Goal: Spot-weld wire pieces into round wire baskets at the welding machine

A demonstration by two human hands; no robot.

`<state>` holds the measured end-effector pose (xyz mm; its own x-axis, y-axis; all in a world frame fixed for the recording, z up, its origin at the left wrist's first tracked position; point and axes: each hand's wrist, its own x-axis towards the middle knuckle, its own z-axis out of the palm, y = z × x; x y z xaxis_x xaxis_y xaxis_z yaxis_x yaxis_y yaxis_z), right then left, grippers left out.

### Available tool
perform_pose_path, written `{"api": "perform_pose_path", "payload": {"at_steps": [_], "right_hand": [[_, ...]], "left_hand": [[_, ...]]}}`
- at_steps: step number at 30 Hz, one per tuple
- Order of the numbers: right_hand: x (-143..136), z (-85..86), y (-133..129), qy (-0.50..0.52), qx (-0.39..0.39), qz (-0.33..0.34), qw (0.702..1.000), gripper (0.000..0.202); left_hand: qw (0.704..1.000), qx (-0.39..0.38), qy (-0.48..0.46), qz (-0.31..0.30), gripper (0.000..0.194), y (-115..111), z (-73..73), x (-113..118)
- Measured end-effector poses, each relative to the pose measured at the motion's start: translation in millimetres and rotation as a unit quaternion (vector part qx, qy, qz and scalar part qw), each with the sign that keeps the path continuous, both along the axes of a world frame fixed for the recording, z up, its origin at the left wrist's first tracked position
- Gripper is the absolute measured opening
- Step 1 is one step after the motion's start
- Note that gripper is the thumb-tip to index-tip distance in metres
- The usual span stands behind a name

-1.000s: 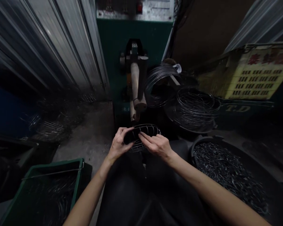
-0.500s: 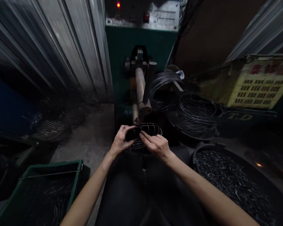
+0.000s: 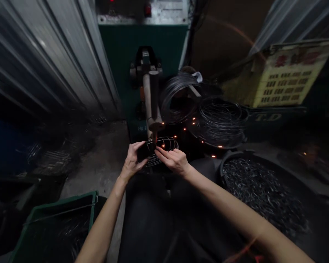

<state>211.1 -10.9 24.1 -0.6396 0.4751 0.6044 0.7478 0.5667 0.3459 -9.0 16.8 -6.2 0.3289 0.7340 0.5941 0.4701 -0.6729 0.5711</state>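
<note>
My left hand (image 3: 133, 159) is closed on the left side of a round wire basket (image 3: 155, 160), thumb below and fingers above. The fingers of my right hand (image 3: 174, 159) are pinched together at the basket's near edge, right by the machine's tip; whatever they hold is too small to make out. Above them, the spot welder's upper arm (image 3: 153, 96) reaches down, its electrode (image 3: 154, 136) meeting the wire close to my right fingertips. Orange sparks (image 3: 184, 129) scatter to the right. Part of the basket is hidden by my hands.
Wire coils (image 3: 178, 84) hang right of the machine, with more wire rings (image 3: 222, 117) beyond. A black tub (image 3: 224, 164) of small metal pieces (image 3: 260, 190) stands at right, a green crate (image 3: 93, 208) at lower left. A yellow crate (image 3: 287, 82) sits at the back right.
Bright sparks have appeared around the electrode, which now meets the wire at my right fingertips. The whole view has shifted, so the machine and both hands sit further left.
</note>
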Motion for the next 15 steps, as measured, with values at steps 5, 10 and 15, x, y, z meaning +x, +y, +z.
{"api": "perform_pose_path", "payload": {"at_steps": [5,10,15], "right_hand": [[42.0,-4.4,-44.7,0.102,-0.084,-0.070,0.989,0.033],[159.6,-45.8,-117.5,0.243,-0.249,-0.454,0.820,0.038],[228.5,-90.6,-166.1,0.161,-0.535,-0.573,0.599,0.033]], "left_hand": [[0.996,-0.050,-0.025,0.069,0.075,-3.1,-23.0,-12.4],[0.996,-0.049,-0.037,0.065,0.064,-10.5,-25.9,-7.4],[0.995,-0.078,-0.054,0.024,0.064,-27.1,-25.4,3.7]]}}
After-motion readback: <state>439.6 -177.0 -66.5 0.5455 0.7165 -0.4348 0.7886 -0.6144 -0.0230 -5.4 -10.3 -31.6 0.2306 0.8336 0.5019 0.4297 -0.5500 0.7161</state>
